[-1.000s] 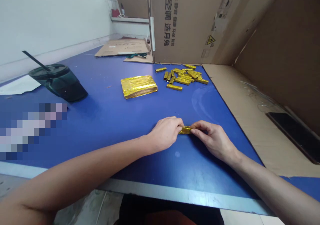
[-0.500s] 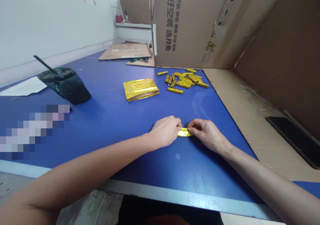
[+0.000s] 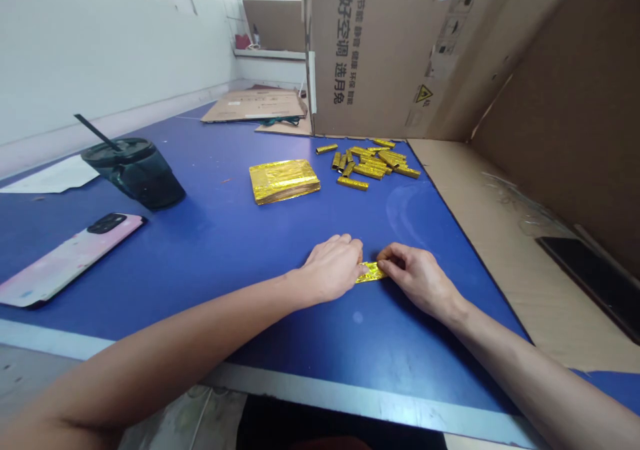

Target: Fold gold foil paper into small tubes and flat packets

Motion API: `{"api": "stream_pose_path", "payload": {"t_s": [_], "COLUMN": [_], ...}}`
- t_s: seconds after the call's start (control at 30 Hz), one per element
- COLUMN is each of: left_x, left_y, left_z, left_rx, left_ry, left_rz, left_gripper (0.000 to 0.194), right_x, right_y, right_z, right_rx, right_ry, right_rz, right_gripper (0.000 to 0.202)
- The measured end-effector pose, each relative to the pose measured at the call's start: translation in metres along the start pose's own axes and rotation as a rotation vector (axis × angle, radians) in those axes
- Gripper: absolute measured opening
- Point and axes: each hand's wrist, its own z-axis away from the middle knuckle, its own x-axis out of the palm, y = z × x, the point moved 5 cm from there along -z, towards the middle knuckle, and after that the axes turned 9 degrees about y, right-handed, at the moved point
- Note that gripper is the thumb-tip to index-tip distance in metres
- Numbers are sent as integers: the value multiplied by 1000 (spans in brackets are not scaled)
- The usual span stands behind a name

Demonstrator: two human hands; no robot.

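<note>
A narrow strip of shiny gold foil paper [image 3: 371, 272] lies flat on the blue table between my hands. My left hand [image 3: 335, 269] is closed on its left end, with the fingers curled and the thumb on the strip. At the right end, the thumb and fingers of my right hand [image 3: 416, 275] pinch the strip. Beyond my hands sits a stack of gold foil sheets [image 3: 285, 180]. To the right of that stack, several small folded gold pieces [image 3: 373, 163] lie in a loose pile.
A dark cup with a straw [image 3: 137, 173] and a pink-white phone [image 3: 70, 260] are on the left of the blue table [image 3: 215, 237]. A big cardboard box [image 3: 380, 57] walls off the back right. A black flat object [image 3: 590, 283] lies on cardboard at right.
The strip shows slightly more tilted between my hands, its right end higher. Both hands keep hold of it. The whole view has shifted slightly.
</note>
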Motion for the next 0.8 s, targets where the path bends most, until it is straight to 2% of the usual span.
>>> {"api": "stream_pose_path", "payload": {"t_s": [0.1,0.17,0.27,0.33,0.43,0.57,0.7,0.8], "left_x": [-1,-4,-13,-18,-23,-25,-24,-20], "left_y": [1,2,3,5,8,8,7,6], "left_z": [3,7,11,14,16,19,22,21], "left_rx": [-3,-29,-77,-66,-6,10,-20,-95], "left_ry": [1,18,84,138,226,303,273,139], "left_rz": [100,210,351,395,397,398,497,700], "left_gripper": [12,8,6,8,9,9,5,14], "right_x": [0,-3,-14,-18,-17,-21,-25,-27], "right_y": [1,3,6,7,6,-1,-5,-7], "right_z": [5,7,7,5,4,6,8,9], "right_rx": [-28,-41,-21,49,169,149,114,112], "right_ry": [45,122,246,207,46,28,59,41], "right_rz": [-87,-157,-243,-346,-518,-631,-638,-639], "right_gripper": [14,14,33,38,32,21,16,15]}}
